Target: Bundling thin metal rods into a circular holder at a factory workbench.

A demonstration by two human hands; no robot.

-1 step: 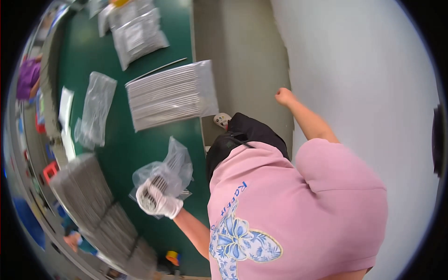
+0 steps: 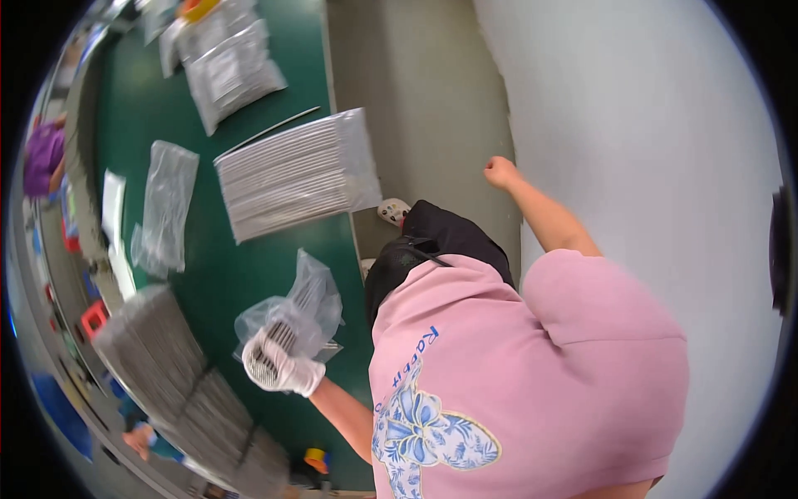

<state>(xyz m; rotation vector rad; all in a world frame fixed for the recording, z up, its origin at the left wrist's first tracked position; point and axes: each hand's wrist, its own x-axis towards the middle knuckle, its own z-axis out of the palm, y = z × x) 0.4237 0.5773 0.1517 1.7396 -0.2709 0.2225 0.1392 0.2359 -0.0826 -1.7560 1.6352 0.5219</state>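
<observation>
- By the left hand (image 2: 283,363), covered with a white glove, a bundle of thin striped rods (image 2: 281,335) is gripped; its fingers are closed around it.
- The bundle is partly wrapped by a crumpled clear bag (image 2: 314,291), which is spread toward the body, over the green surface (image 2: 266,262).
- The right hand (image 2: 501,172), bare, is held well away from the surface, between the floor (image 2: 424,108) and the pale wall (image 2: 632,125) as seen from above; its fingers are curled into a fist, and whether anything small is enclosed cannot be told.
- Beyond the left hand, a flat clear packet of silvery rods (image 2: 287,176) is laid on the surface, its end reaching past the near edge.
- Just beside the packet's far side, a single rod (image 2: 268,131) is placed.
- To the left, a loose clear bag (image 2: 170,200) and a white strip (image 2: 115,208) are seen.
- Grey pouches (image 2: 229,79) are piled at the far end, topped by a yellow roll (image 2: 197,8).
- Near the left hand, a long grey stack (image 2: 179,366) is bound with dark straps (image 2: 193,387).
</observation>
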